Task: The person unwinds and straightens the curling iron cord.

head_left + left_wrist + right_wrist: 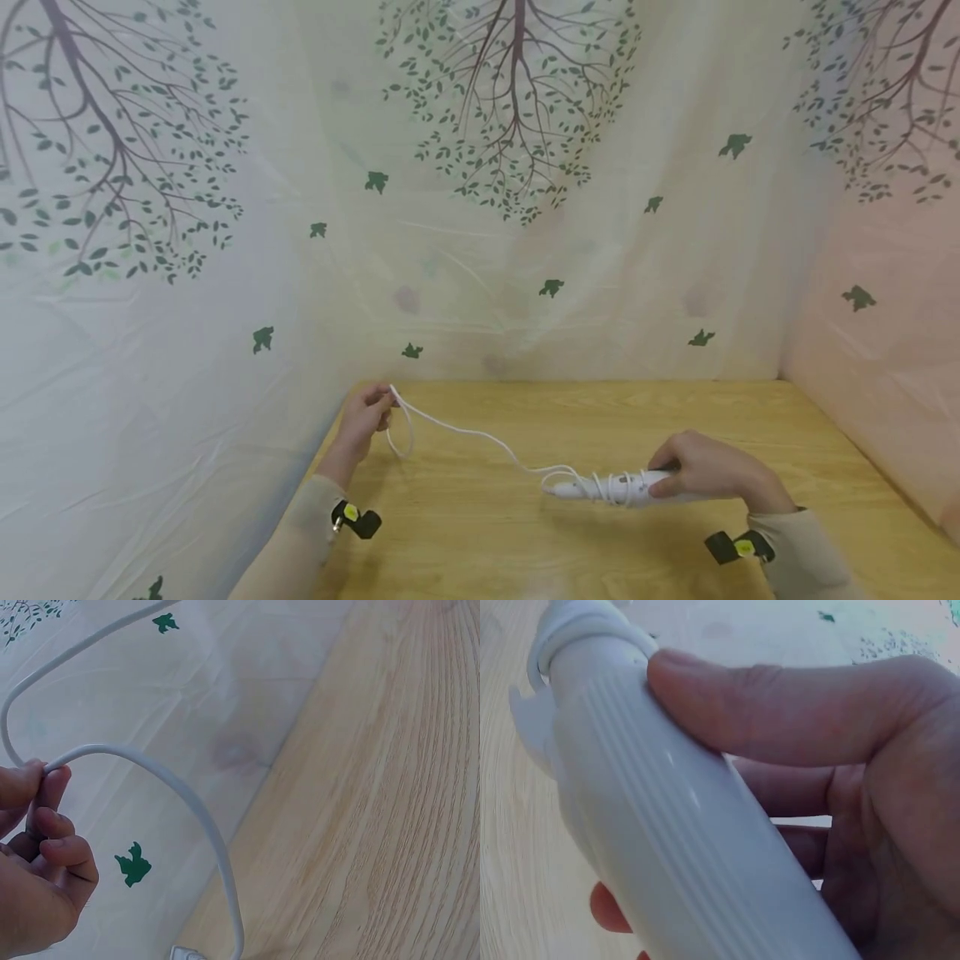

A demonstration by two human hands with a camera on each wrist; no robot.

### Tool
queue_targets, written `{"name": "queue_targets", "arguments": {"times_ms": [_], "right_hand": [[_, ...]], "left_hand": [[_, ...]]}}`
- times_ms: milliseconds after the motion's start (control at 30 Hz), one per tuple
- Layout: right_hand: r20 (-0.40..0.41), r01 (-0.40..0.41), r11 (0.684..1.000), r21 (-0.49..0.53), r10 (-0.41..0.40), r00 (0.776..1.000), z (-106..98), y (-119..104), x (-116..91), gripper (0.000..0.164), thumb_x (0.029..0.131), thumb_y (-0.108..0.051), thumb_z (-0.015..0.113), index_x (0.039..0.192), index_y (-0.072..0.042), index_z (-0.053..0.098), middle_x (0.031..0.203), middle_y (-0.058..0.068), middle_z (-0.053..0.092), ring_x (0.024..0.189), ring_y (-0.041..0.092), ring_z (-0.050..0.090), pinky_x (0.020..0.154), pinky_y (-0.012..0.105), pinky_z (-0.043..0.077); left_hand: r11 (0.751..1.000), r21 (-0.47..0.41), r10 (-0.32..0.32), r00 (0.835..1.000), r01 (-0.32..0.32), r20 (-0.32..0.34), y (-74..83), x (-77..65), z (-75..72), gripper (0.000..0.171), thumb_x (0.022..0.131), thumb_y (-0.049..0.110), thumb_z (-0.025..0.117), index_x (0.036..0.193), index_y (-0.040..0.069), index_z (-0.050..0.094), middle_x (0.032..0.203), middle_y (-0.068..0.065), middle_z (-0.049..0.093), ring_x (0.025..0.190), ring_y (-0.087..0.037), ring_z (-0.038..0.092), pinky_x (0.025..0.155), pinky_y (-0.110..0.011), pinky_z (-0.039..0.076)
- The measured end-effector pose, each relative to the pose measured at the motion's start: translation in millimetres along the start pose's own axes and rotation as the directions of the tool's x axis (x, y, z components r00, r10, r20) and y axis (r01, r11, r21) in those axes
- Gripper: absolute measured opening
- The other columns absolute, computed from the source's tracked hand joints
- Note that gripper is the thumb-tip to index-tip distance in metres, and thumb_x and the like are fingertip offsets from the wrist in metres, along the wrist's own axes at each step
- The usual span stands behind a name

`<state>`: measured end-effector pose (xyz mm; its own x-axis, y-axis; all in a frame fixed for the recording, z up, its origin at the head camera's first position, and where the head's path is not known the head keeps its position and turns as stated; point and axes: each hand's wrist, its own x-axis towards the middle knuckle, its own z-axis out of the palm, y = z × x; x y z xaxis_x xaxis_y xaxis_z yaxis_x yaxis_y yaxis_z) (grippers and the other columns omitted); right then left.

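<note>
My right hand (pixel 708 467) grips a white corded appliance (pixel 639 492), long and rounded like a hair-styling iron, holding it above the table. In the right wrist view its body (pixel 682 825) shows fine ribs, with the thumb lying along its side. Turns of white cord (pixel 468 432) wrap the tapered end, then run loosely across to the left. My left hand (pixel 365 417) pinches this cord between thumb and forefinger at the table's far left. A loop of it hangs below those fingers. At the left wrist view's bottom edge shows a small white block-like piece (pixel 184 953).
The wood-grain table (pixel 480 533) lies beneath both hands. Pale sheeting (pixel 480 308) printed with trees and green leaf or bird shapes rises behind it and at both sides. The left hand is close to the left sheet.
</note>
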<state>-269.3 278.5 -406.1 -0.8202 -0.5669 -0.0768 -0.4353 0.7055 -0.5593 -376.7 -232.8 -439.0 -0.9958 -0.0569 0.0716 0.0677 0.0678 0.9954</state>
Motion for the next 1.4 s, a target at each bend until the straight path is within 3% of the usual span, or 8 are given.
{"name": "queue_targets", "arguments": {"times_ms": [200,433,667,933,1100,1200,1267,1400], "right_hand": [[-0.052,-0.128,0.992,0.002,0.128,0.990,0.5,6.2,-0.7,0.022,0.083,-0.035,0.075,0.093,-0.015,0.075,0.084,-0.007,0.069,0.073,0.011,0.059,0.064,0.029,0.048],[-0.222,-0.266,0.964,-0.023,0.254,0.941,-1.0,11.4,3.3,0.037,0.085,-0.037,0.073,0.102,-0.004,0.072,0.088,0.002,0.069,0.075,0.015,0.057,0.064,0.033,0.047],[-0.331,-0.244,0.970,-0.018,0.225,0.917,-6.6,13.4,2.7,0.051,0.089,-0.044,0.067,0.112,0.001,0.069,0.096,0.007,0.071,0.077,0.015,0.057,0.064,0.033,0.047],[-0.389,-0.228,0.973,0.029,0.221,0.894,-15.8,9.6,6.6,0.060,0.090,-0.050,0.064,0.117,0.003,0.066,0.103,0.014,0.070,0.081,0.018,0.059,0.063,0.032,0.047],[-0.398,-0.257,0.966,0.044,0.252,0.882,-17.5,6.7,7.7,0.063,0.088,-0.054,0.064,0.119,0.001,0.066,0.109,0.016,0.069,0.086,0.020,0.060,0.065,0.031,0.047],[-0.394,-0.255,0.965,0.057,0.256,0.883,-17.1,5.0,8.5,0.063,0.087,-0.054,0.065,0.120,0.001,0.066,0.110,0.016,0.068,0.087,0.020,0.060,0.065,0.031,0.047],[-0.389,-0.250,0.966,0.067,0.256,0.885,-16.6,4.0,9.4,0.063,0.087,-0.053,0.066,0.120,0.000,0.066,0.109,0.016,0.069,0.086,0.020,0.060,0.066,0.031,0.047],[-0.382,-0.236,0.969,0.072,0.245,0.891,-16.0,1.9,11.4,0.060,0.087,-0.051,0.067,0.119,0.000,0.066,0.108,0.014,0.070,0.083,0.018,0.059,0.066,0.031,0.047]], "left_hand": [[0.999,-0.048,0.015,1.000,-0.015,-0.008,-4.3,-0.5,-4.5,0.014,0.098,0.004,0.053,0.089,0.009,0.063,0.076,0.000,0.059,0.058,-0.009,0.042,0.052,-0.020,0.034],[0.995,-0.094,0.028,0.999,-0.025,0.028,-5.9,-3.2,-9.3,0.015,0.097,0.006,0.056,0.085,0.012,0.063,0.074,0.001,0.059,0.057,-0.008,0.041,0.051,-0.020,0.032],[0.984,0.163,0.052,0.993,-0.068,0.106,-18.6,-8.8,-12.1,0.019,0.096,0.016,0.061,0.101,-0.003,0.063,0.078,-0.001,0.063,0.058,-0.009,0.042,0.050,-0.021,0.035],[0.880,0.379,0.200,0.948,-0.285,0.249,-38.3,-10.2,-7.2,0.012,0.093,0.009,0.064,0.097,-0.001,0.068,0.090,-0.012,0.070,0.072,-0.007,0.055,0.059,-0.020,0.044],[0.735,0.469,0.360,0.868,-0.489,0.342,-49.6,-16.5,2.5,0.003,0.091,0.010,0.067,0.092,0.010,0.070,0.089,-0.002,0.070,0.078,-0.007,0.058,0.067,-0.025,0.048],[0.641,0.463,0.449,0.789,-0.612,0.420,-58.1,-20.4,9.4,0.005,0.090,0.009,0.067,0.093,0.012,0.070,0.090,0.000,0.070,0.073,-0.005,0.056,0.060,-0.023,0.047],[0.573,0.439,0.498,0.719,-0.692,0.485,-63.4,-22.8,15.1,0.007,0.088,0.007,0.069,0.094,0.012,0.069,0.090,0.001,0.071,0.070,-0.002,0.054,0.057,-0.021,0.046],[0.366,0.397,0.555,0.540,-0.842,0.633,-66.0,-29.7,29.6,0.008,0.086,0.009,0.072,0.092,0.012,0.070,0.087,0.003,0.070,0.069,-0.002,0.055,0.061,-0.019,0.047]]}}
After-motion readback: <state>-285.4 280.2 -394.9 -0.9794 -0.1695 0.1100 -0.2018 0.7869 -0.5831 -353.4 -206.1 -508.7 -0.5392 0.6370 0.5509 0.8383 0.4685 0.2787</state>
